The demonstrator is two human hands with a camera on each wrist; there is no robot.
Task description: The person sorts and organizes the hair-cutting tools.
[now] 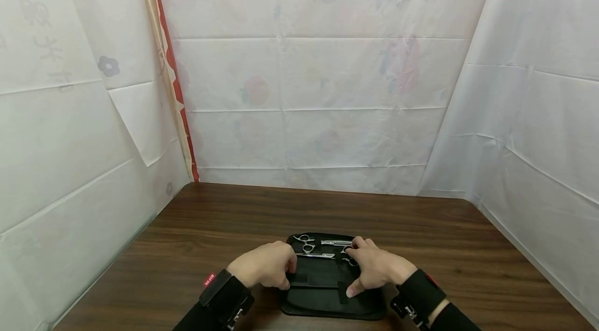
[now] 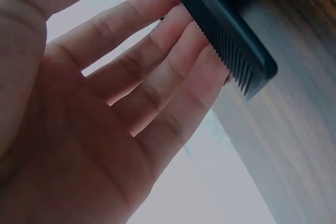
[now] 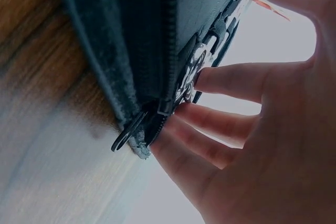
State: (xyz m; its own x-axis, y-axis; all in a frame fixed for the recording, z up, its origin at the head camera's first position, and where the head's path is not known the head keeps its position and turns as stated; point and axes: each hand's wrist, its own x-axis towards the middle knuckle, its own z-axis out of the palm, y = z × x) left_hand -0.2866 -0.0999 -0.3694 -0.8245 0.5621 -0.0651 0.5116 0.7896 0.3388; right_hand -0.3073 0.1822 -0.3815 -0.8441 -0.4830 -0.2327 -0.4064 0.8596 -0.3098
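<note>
A black zip case lies on the table, with silver scissors and a second pair on its upper part. At its left edge, my left hand holds a black comb, the fingertips along its teeth. The comb's rounded end points towards the table; its other end is cut off by the left wrist view. My right hand rests on the case's right side, fingertips by scissor handles and thumb near a black strap. Its fingers are loosely extended in the right wrist view.
The case sits near the front of a brown wooden table. White sheets hang round the back and both sides. A zipper with a looped pull runs along the case's edge.
</note>
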